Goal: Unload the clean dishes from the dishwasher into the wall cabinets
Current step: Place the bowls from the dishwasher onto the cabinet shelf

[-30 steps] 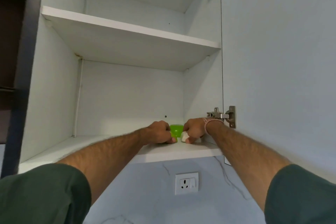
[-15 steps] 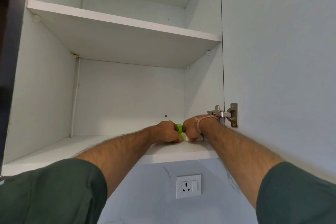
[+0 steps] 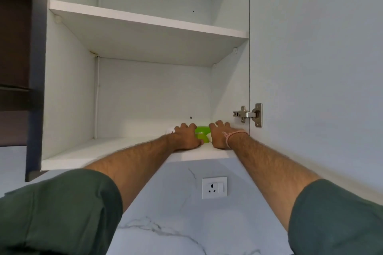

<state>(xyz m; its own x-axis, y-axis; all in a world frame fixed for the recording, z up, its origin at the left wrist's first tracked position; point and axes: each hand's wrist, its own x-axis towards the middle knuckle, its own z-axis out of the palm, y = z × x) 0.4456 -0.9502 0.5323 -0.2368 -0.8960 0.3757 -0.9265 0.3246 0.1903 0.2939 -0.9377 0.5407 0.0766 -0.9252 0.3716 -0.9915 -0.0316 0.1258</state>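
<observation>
Two arms reach onto the white cabinet's lower shelf, left hand and right hand flanking a lime-green plastic dish near its right end; knuckles hide each grip, so I cannot tell its state.

1 head-worn wide-angle view, sited just below the wall cabinet and tilted upward and forward into its open front, close in. The lower shelf crosses mid-frame, the wall socket sits lower centre, and the open door fills the right side.
</observation>
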